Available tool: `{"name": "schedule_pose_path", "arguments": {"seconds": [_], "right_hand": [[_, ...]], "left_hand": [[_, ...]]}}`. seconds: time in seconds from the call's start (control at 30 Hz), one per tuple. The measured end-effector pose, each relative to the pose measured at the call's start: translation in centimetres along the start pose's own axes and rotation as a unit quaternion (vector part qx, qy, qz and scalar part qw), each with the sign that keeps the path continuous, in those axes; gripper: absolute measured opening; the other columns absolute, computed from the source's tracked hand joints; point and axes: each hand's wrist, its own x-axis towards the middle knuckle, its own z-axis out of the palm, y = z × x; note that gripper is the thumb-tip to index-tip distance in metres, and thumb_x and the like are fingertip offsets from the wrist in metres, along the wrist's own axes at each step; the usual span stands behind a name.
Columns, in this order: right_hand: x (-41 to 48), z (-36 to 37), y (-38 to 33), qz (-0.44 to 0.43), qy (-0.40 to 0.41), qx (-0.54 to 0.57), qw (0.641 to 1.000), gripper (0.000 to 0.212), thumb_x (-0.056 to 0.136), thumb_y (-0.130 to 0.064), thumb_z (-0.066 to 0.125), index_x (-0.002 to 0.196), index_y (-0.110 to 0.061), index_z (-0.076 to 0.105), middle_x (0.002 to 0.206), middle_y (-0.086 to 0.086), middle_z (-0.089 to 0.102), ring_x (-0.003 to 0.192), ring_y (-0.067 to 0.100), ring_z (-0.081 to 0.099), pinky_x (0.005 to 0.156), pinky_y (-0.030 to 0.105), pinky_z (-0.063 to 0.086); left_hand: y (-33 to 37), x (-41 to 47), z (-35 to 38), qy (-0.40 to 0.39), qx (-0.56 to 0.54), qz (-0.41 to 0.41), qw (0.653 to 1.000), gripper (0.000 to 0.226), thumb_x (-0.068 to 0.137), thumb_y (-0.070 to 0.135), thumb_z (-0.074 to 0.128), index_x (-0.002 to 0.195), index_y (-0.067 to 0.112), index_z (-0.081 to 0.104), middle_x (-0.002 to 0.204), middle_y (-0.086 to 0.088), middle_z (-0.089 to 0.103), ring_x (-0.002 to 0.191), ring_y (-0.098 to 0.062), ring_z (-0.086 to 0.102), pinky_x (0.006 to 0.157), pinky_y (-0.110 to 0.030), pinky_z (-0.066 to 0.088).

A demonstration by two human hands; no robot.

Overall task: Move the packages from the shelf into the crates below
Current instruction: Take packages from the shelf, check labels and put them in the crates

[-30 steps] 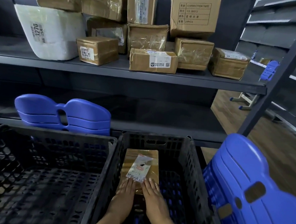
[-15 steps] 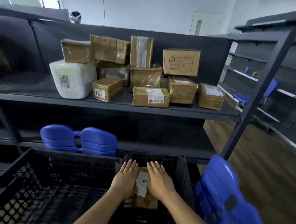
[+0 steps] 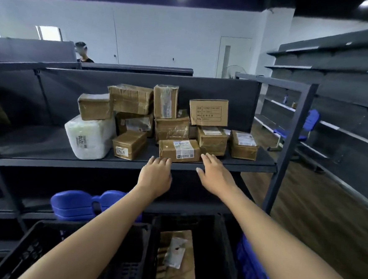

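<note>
Left hand point(image 3: 155, 173): up at the shelf point(image 3: 36, 144), fingers point(image 3: 163, 161) loose and spread, nothing in them, just short of the front box's left corner.
Right hand point(image 3: 215, 175): same story, fingers point(image 3: 209, 158) straight and empty at the box's right end. Touching or a hair off, I can't tell.
Front box point(image 3: 179, 150): lies flat at the shelf's front edge, label toward me, between my two hands, in front of the stack.
Feel: small taped cardboard, so I reckon stiff walls and light enough for two palms. The glossy tape looks slick, so I'd squeeze, not pinch.
Grip: one palm on each short end, thumbs over the top, then slide it toward me off the edge.
Neighbours: 6767 box point(image 3: 129, 144) just to the left, white parcel point(image 3: 89, 137) beyond it. That parcel looks soft and bulky and probably wants support from below.
Crate point(image 3: 221, 251): right below me, one flat package point(image 3: 177, 256) lying in it, and I judge there's room for more.
Risk: the stack behind is piled box on box, so I'd pull only the front one.
</note>
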Motion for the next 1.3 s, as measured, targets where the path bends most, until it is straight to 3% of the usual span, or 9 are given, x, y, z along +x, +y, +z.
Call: {"name": "schedule_pose_path", "arguments": {"seconds": [0.23, 0.47, 0.73, 1.07, 1.13, 1.2, 1.3], "right_hand": [[6.1, -5.6, 3.1, 0.026, 0.066, 0.010, 0.997, 0.059, 0.101, -0.036, 0.038, 0.151, -0.011, 0.020, 0.158, 0.005, 0.021, 0.145, 0.023, 0.021, 0.112, 0.040, 0.030], [13.2, -9.8, 7.7, 0.035, 0.096, 0.013, 0.995, 0.058, 0.102, -0.038, 0.036, 0.150, -0.009, 0.023, 0.155, 0.007, 0.029, 0.137, 0.025, 0.035, 0.103, 0.038, 0.038], [22.4, -10.5, 10.9, 0.078, 0.096, 0.065, 0.990, 0.063, 0.100, -0.044, 0.035, 0.151, -0.009, 0.023, 0.156, 0.008, 0.027, 0.139, 0.028, 0.034, 0.107, 0.039, 0.034], [28.5, -8.3, 12.8, 0.115, 0.098, 0.169, 0.974, 0.076, 0.094, -0.061, 0.035, 0.150, -0.011, 0.024, 0.151, 0.010, 0.037, 0.135, 0.030, 0.039, 0.103, 0.039, 0.038], [29.0, -8.0, 13.0, 0.135, 0.101, 0.209, 0.963, 0.076, 0.094, -0.063, 0.032, 0.150, -0.012, 0.026, 0.147, 0.010, 0.042, 0.132, 0.030, 0.043, 0.099, 0.039, 0.040], [29.4, -7.8, 13.1, 0.154, 0.108, 0.245, 0.951, 0.074, 0.094, -0.062, 0.031, 0.147, -0.011, 0.031, 0.144, 0.010, 0.046, 0.129, 0.030, 0.046, 0.096, 0.038, 0.040], [30.1, -7.3, 13.3, 0.195, 0.119, 0.271, 0.935, 0.071, 0.095, -0.062, 0.028, 0.131, -0.006, 0.052, 0.129, 0.013, 0.057, 0.116, 0.031, 0.055, 0.088, 0.037, 0.043]], "left_hand": [[-0.3, 7.7, -4.1, 0.047, -0.031, -0.015, 0.998, 0.051, 0.098, 0.028, 0.037, 0.144, 0.005, 0.034, 0.149, -0.009, 0.041, 0.140, -0.023, 0.034, 0.118, -0.035, 0.022], [0.2, 16.4, -5.7, 0.072, -0.129, -0.086, 0.985, 0.039, 0.098, 0.029, 0.043, 0.129, 0.006, 0.046, 0.133, -0.009, 0.053, 0.126, -0.029, 0.048, 0.091, -0.042, 0.047], [0.3, 25.6, -3.4, 0.048, -0.215, -0.142, 0.965, 0.046, 0.099, 0.036, 0.041, 0.133, 0.005, 0.046, 0.124, -0.013, 0.061, 0.111, -0.030, 0.058, 0.078, -0.039, 0.047], [-0.1, 32.4, 0.2, 0.011, -0.296, -0.187, 0.937, 0.066, 0.096, 0.058, 0.032, 0.139, 0.009, 0.041, 0.120, -0.011, 0.063, 0.107, -0.030, 0.060, 0.077, -0.035, 0.046], [-0.1, 33.1, 0.5, -0.005, -0.338, -0.203, 0.919, 0.073, 0.095, 0.063, 0.029, 0.144, 0.009, 0.037, 0.131, -0.012, 0.058, 0.117, -0.031, 0.055, 0.085, -0.036, 0.045], [-0.2, 33.7, 1.0, -0.016, -0.416, -0.226, 0.881, 0.080, 0.091, 0.069, 0.028, 0.141, 0.009, 0.043, 0.134, -0.012, 0.056, 0.119, -0.031, 0.053, 0.095, -0.039, 0.045], [0.3, 34.5, 1.7, -0.035, -0.533, -0.254, 0.806, 0.078, 0.089, 0.071, 0.030, 0.123, 0.009, 0.060, 0.119, -0.009, 0.064, 0.104, -0.025, 0.058, 0.087, -0.036, 0.043]]}}
